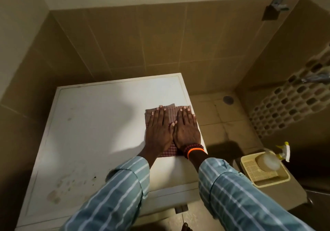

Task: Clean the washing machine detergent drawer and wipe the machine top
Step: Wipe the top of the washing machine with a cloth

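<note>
The white washing machine top (92,123) fills the middle of the view, with brownish stains near its front left corner. A red-and-white checked cloth (169,112) lies flat near the right edge of the top. My left hand (158,130) and my right hand (186,129) rest side by side on the cloth, palms down, fingers stretched flat and pressing it against the surface. Beaded bracelets circle my right wrist. No detergent drawer shows in this view.
Tan tiled walls close in behind and on both sides. To the right, a yellow tray (264,179) on a low stand holds a spray bottle (273,158). A floor drain (228,99) sits beyond the machine on the tiled floor.
</note>
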